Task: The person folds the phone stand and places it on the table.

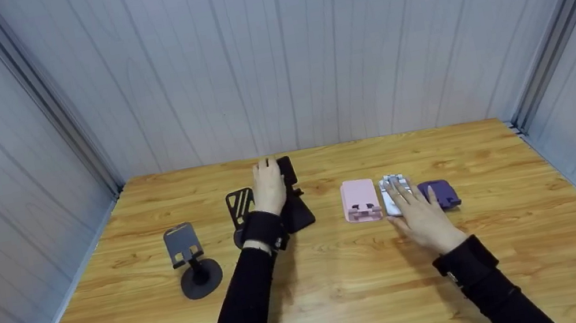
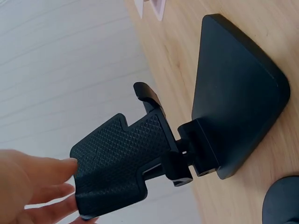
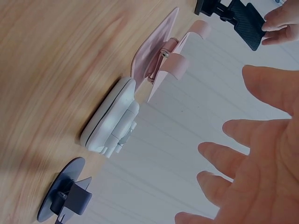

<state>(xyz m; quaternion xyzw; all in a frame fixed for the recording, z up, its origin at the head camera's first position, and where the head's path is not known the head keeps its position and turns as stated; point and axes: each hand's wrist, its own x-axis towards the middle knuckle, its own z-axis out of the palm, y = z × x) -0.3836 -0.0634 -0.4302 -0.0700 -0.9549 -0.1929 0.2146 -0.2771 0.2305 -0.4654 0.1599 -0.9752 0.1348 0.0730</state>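
My left hand point(image 1: 269, 188) pinches the top of a black phone stand point(image 2: 124, 154). Its thumb lies on the front of the textured plate, with other fingers behind. The stand's trapezoid base point(image 2: 238, 88) rests on the table, its plate tilted up on a hinged neck. Spread and holding nothing, my right hand point(image 1: 422, 221) hovers over a folded white phone stand point(image 3: 112, 116). In the right wrist view a gap shows between its fingers and that stand. A pink phone stand point(image 1: 359, 194) lies left of it, and a dark purple phone stand point(image 1: 438, 192) to its right.
A grey phone stand point(image 1: 183, 243) with a round base stands at the left of the wooden table point(image 1: 339, 293). Between it and my left hand is another black phone stand point(image 1: 240, 204) with a slotted plate, partly hidden by the wrist. Pale panel walls point(image 1: 282, 57) enclose the back and sides.
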